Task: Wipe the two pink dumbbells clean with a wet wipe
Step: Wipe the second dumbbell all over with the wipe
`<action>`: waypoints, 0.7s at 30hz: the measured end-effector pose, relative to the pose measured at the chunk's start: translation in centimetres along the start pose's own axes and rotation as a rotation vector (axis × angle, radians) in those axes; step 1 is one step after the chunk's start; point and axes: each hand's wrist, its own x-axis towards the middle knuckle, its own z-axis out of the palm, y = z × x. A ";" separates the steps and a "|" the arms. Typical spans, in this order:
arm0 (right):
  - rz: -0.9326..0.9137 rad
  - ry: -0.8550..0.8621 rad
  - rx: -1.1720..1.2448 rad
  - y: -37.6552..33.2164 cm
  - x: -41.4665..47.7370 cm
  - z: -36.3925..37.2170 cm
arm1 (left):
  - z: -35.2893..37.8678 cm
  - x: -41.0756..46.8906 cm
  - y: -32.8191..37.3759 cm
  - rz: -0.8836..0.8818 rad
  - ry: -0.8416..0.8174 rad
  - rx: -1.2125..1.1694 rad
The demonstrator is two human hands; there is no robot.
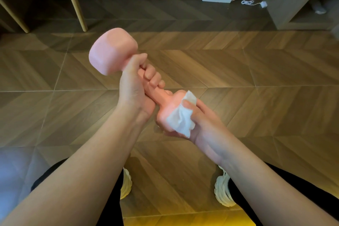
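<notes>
The pink dumbbell (112,51) is held in the air above the wooden herringbone floor (238,71), between the person's knees and the far wall. Its long axis runs diagonally, one head raised toward the upper left and away, the other lower and nearer at the right. The heads are blocky with rounded edges and a smooth matte coating; the handle is a slim bar. The left hand (137,82) is wrapped around the handle. The right hand (200,117) cups the nearer head and presses a crumpled white wet wipe (181,119) against it under the thumb.
</notes>
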 end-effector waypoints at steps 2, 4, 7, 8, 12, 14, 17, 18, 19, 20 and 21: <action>0.011 0.115 -0.063 0.3 0.5 0.6 | 0.1 -0.2 -0.2 0.003 -0.013 -0.003; 0.031 0.112 -0.044 0.0 0.7 0.5 | 0.2 -0.2 -0.1 0.008 -0.016 0.005; 0.012 -0.074 -0.037 -0.7 0.3 0.0 | 0.0 0.3 0.5 0.018 -0.007 -0.025; 0.003 -0.092 -0.056 -0.6 0.2 0.0 | -0.2 0.3 0.5 0.020 -0.005 -0.032; 0.014 0.086 -0.129 0.4 0.5 0.7 | 0.1 -0.5 -0.2 -0.009 -0.035 0.031; 0.030 0.097 -0.076 0.2 0.6 0.5 | 0.3 -0.4 -0.3 -0.005 -0.030 0.047; 0.025 -0.084 0.043 -0.7 0.0 -0.2 | 0.1 0.4 0.5 0.006 -0.002 -0.035; 0.030 -0.150 0.084 -0.9 -0.2 -0.4 | -0.1 0.6 0.7 0.003 0.009 -0.068; 0.035 -0.191 0.113 -0.9 -0.3 -0.6 | -0.3 0.7 0.8 -0.001 0.013 -0.098; 0.035 -0.204 0.119 -0.9 -0.4 -0.7 | -0.4 0.7 0.8 -0.006 0.010 -0.118; 0.034 -0.197 0.105 -0.7 -0.4 -0.7 | -0.5 0.6 0.8 -0.009 0.000 -0.126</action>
